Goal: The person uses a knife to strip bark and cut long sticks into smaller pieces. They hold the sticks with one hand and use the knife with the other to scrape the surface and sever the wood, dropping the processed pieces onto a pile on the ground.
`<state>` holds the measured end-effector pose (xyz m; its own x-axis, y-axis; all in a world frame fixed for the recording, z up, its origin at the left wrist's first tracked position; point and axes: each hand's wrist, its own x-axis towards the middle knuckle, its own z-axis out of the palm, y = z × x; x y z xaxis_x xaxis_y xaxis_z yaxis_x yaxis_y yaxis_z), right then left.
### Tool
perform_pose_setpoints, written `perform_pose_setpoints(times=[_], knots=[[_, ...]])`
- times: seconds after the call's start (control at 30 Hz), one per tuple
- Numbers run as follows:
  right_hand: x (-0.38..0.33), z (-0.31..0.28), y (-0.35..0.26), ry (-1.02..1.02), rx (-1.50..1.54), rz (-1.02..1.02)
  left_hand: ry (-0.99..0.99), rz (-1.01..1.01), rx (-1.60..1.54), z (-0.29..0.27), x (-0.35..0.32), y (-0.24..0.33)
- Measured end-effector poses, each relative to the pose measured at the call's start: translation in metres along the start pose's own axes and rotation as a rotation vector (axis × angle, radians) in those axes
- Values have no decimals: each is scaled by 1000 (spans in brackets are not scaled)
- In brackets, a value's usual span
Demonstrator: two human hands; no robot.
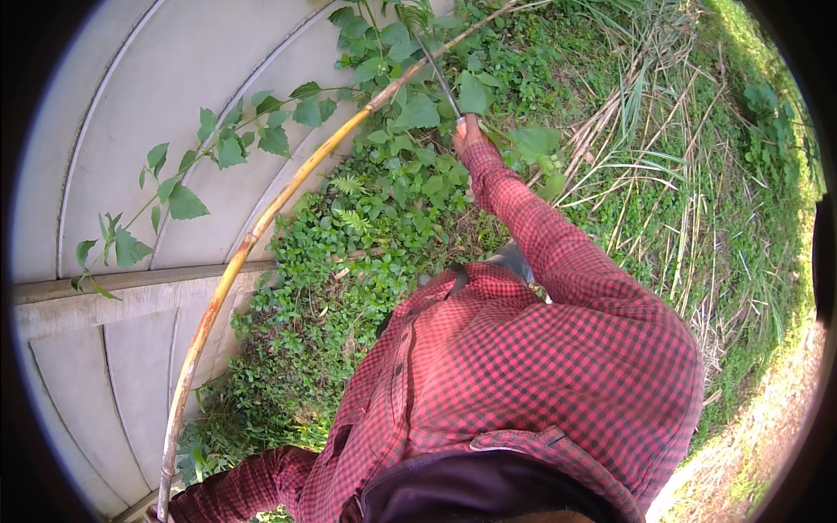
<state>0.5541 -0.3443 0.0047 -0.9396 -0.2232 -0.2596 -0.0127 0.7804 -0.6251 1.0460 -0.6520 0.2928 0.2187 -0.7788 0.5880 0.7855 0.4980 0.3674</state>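
My right hand (468,132) is stretched out ahead in a red checked sleeve and is closed on the handle of a thin dark blade (436,74). The blade reaches up into leaves and crosses a long yellow stalk (253,235). The stalk bends in an arc from the lower left to the top middle. My left hand (157,514) shows only as a sliver at the bottom edge, wrapped on the stalk's lower end. A leafy green branch (218,148) hangs off the stalk in front of the wall.
A grey ribbed concrete wall (131,87) with a ledge fills the left side. Dense low green plants (349,261) cover the ground ahead. Dry grass stalks (663,174) lie to the right, and bare earth (785,436) shows at the lower right.
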Motion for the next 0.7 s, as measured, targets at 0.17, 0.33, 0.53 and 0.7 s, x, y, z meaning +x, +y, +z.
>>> perform_pose_setpoints(times=[0.17, 0.33, 0.53, 0.7], knots=[[-18, 9, 15, -57, -64, -292, -38, 61, -96, 36, 32, 16], [3, 28, -3, -16, 40, -189, -49, 159, -281, 74, 80, 29], [46, 54, 25, 229, 187, -253, 55, 123, -61, 56, -18, -97], [46, 15, 40, -62, 628, -117, 425, -564, 103, -24, -148, -186]])
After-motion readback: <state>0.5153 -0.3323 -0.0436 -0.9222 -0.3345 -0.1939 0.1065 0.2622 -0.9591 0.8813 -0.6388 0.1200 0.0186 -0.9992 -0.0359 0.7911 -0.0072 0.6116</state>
